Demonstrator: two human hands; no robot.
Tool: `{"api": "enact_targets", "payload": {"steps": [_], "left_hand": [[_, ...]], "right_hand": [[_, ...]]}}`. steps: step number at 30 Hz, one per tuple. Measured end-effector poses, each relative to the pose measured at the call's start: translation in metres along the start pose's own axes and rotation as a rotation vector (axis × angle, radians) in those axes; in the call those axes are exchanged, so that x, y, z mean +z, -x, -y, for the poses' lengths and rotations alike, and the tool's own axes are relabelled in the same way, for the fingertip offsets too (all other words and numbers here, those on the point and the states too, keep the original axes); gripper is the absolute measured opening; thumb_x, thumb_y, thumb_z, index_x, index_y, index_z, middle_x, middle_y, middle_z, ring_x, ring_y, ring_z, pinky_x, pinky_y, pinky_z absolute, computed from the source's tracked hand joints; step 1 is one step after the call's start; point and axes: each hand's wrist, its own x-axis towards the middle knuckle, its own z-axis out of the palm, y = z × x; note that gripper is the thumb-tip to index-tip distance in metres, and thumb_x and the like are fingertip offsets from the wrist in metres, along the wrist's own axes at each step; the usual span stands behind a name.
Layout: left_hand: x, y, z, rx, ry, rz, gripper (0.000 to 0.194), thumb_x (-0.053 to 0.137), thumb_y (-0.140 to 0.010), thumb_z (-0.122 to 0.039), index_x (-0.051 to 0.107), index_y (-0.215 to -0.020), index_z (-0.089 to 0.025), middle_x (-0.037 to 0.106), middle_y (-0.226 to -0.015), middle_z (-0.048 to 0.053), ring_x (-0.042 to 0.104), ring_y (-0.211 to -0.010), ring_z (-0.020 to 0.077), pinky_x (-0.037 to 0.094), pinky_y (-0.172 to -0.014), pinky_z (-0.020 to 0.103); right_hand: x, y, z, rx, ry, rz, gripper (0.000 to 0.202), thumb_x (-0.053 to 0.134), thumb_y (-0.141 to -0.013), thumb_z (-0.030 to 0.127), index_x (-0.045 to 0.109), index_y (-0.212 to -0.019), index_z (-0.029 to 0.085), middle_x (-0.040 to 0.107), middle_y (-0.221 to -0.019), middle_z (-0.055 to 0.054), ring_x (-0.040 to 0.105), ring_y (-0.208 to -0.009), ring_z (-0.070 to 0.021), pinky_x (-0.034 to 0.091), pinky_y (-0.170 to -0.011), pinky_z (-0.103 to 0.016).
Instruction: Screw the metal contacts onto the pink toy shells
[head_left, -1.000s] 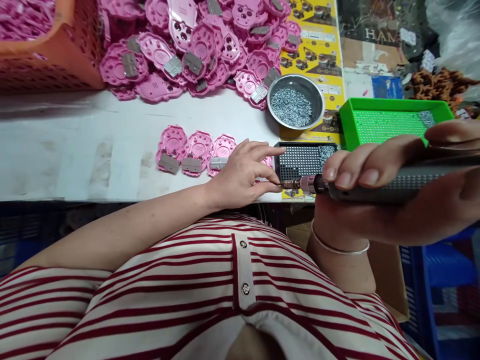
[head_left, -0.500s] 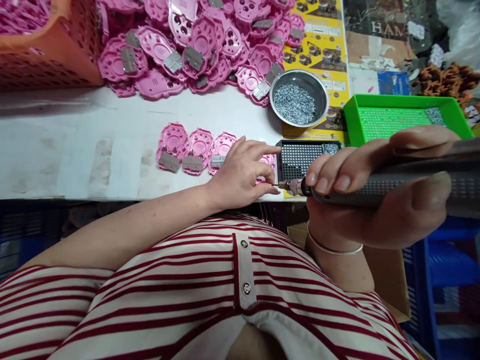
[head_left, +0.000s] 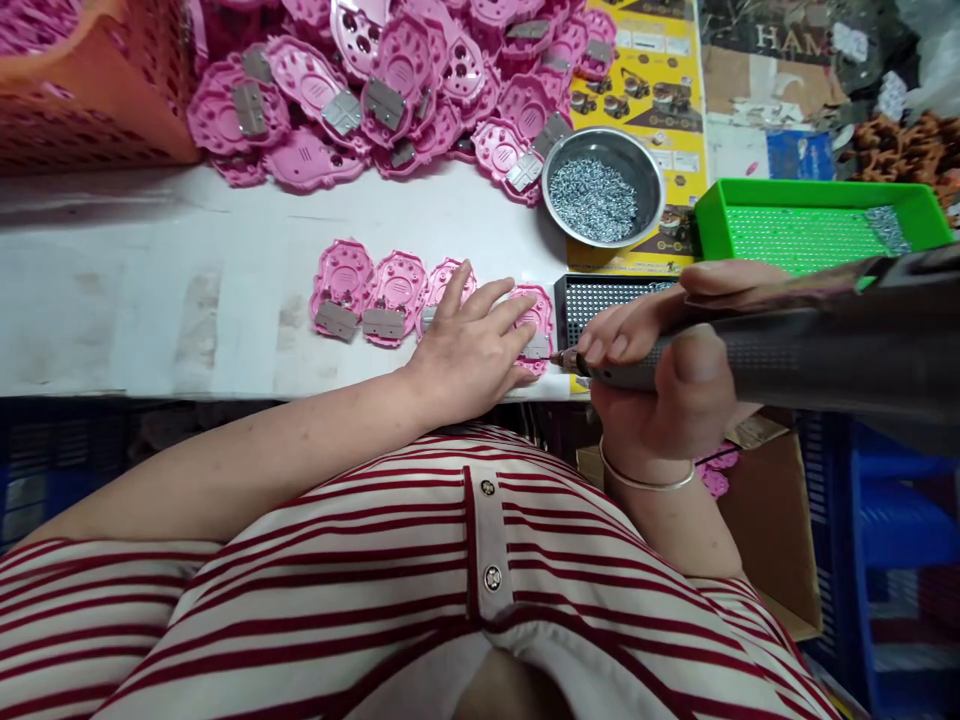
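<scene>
My right hand (head_left: pixel 660 350) is wrapped round a dark electric screwdriver (head_left: pixel 810 320). Its bit points left, at the lower part of a pink plastic casing (head_left: pixel 533 318) with a grey metal-coloured plate. Over the row of casings lies my left hand (head_left: pixel 472 350), fingers spread, its fingertips at that casing's left edge. Beneath this hand another pink casing (head_left: pixel 450 278) is partly covered. Further left, two more casings, a pink casing (head_left: pixel 399 285) and an outer pink casing (head_left: pixel 343 280), lie flat with grey plates at their lower ends.
A heap of pink casings (head_left: pixel 405 80) lies at the back beside an orange basket (head_left: pixel 112 100). A metal bowl (head_left: pixel 551 200) holds many small screws. Near the screwdriver are a black perforated tray (head_left: pixel 574 285) and a green tray (head_left: pixel 712 225). A cardboard box (head_left: pixel 780 530) stands below the table edge.
My left hand's thumb and finger have parted from the bit tip, and its fingers now spread flat. The screwdriver has shifted slightly left and tilted, its tip now at the rightmost casing.
</scene>
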Motion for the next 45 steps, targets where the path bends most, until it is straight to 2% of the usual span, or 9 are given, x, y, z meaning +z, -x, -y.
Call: {"api": "enact_targets", "payload": {"steps": [3, 9, 15, 19, 26, 29, 33, 37, 45], "left_hand": [[0.000, 0.001, 0.000, 0.011, -0.014, 0.002, 0.034, 0.063, -0.092, -0.038, 0.069, -0.121, -0.023, 0.061, -0.138, 0.009, 0.045, -0.136, 0.0341, 0.015, -0.121, 0.068], [-0.001, 0.000, -0.002, 0.011, 0.007, 0.019, 0.035, 0.061, -0.093, -0.036, 0.067, -0.124, -0.022, 0.061, -0.137, 0.010, 0.046, -0.135, 0.0341, 0.013, -0.121, 0.069], [-0.002, 0.000, 0.001, -0.008, 0.060, -0.038, 0.043, 0.068, -0.089, -0.037, 0.063, -0.130, -0.025, 0.051, -0.149, 0.009, 0.043, -0.138, 0.0334, 0.016, -0.120, 0.067], [-0.004, -0.002, 0.002, 0.007, 0.147, -0.067, 0.020, 0.067, -0.090, -0.034, 0.074, -0.108, -0.036, 0.054, -0.146, -0.001, 0.043, -0.137, 0.0302, 0.018, -0.119, 0.066], [-0.006, -0.005, 0.001, -0.044, 0.335, -0.049, 0.009, 0.070, -0.087, -0.032, 0.079, -0.088, -0.032, 0.061, -0.138, 0.000, 0.047, -0.131, 0.0273, 0.027, -0.116, 0.057], [-0.004, -0.005, 0.002, -0.062, 0.318, -0.033, 0.013, 0.073, -0.085, -0.037, 0.079, -0.096, -0.031, 0.059, -0.140, 0.002, 0.048, -0.130, 0.0286, 0.029, -0.116, 0.057], [-0.002, -0.004, 0.002, -0.095, 0.152, 0.013, 0.045, 0.079, -0.078, -0.045, 0.072, -0.117, -0.025, 0.052, -0.147, 0.010, 0.041, -0.137, 0.0374, 0.015, -0.118, 0.069], [-0.002, -0.002, 0.000, -0.067, 0.057, 0.049, 0.041, 0.076, -0.080, -0.041, 0.071, -0.117, -0.022, 0.050, -0.149, 0.011, 0.039, -0.138, 0.0385, 0.012, -0.118, 0.072], [-0.002, -0.002, 0.001, -0.064, 0.026, 0.049, 0.036, 0.070, -0.086, -0.043, 0.071, -0.118, -0.027, 0.055, -0.144, 0.008, 0.042, -0.136, 0.0355, 0.014, -0.119, 0.070]], "right_hand": [[0.005, -0.001, -0.005, -0.101, -0.005, -0.062, 0.034, 0.064, -0.082, 0.059, 0.058, -0.110, 0.040, 0.048, -0.067, 0.004, 0.047, -0.048, -0.0158, 0.045, -0.051, -0.033], [0.007, -0.008, -0.017, -0.167, -0.087, -0.031, 0.031, 0.067, -0.082, 0.046, 0.064, -0.110, 0.033, 0.053, -0.067, 0.004, 0.045, -0.041, -0.0113, 0.039, -0.039, -0.029], [0.011, -0.013, -0.006, -0.171, -0.114, -0.072, 0.028, 0.071, -0.082, 0.049, 0.065, -0.105, 0.033, 0.047, -0.061, 0.006, 0.039, -0.038, -0.0088, 0.041, -0.036, -0.025], [0.015, -0.020, 0.011, -0.263, -0.242, -0.029, 0.021, 0.069, -0.084, 0.039, 0.069, -0.101, 0.027, 0.041, -0.054, 0.008, 0.038, -0.035, -0.0071, 0.043, -0.034, -0.019], [0.015, -0.026, 0.028, -0.210, -0.349, -0.016, 0.017, 0.069, -0.082, 0.033, 0.071, -0.094, 0.021, 0.044, -0.052, 0.009, 0.041, -0.035, -0.0068, 0.046, -0.035, -0.020], [0.015, -0.024, 0.024, -0.219, -0.344, -0.027, 0.017, 0.067, -0.083, 0.032, 0.071, -0.096, 0.021, 0.045, -0.052, 0.008, 0.041, -0.036, -0.0079, 0.045, -0.034, -0.022], [0.016, -0.017, 0.011, -0.240, -0.213, -0.111, 0.019, 0.070, -0.084, 0.041, 0.069, -0.098, 0.029, 0.043, -0.054, 0.007, 0.040, -0.036, -0.0086, 0.039, -0.033, -0.022], [0.014, -0.010, -0.002, -0.166, -0.148, -0.115, 0.027, 0.073, -0.081, 0.048, 0.066, -0.102, 0.033, 0.041, -0.058, 0.006, 0.039, -0.038, -0.0090, 0.039, -0.036, -0.025], [0.008, -0.008, -0.017, -0.219, -0.110, -0.049, 0.031, 0.069, -0.083, 0.046, 0.064, -0.110, 0.033, 0.050, -0.065, 0.006, 0.042, -0.039, -0.0088, 0.041, -0.038, -0.026]]}}
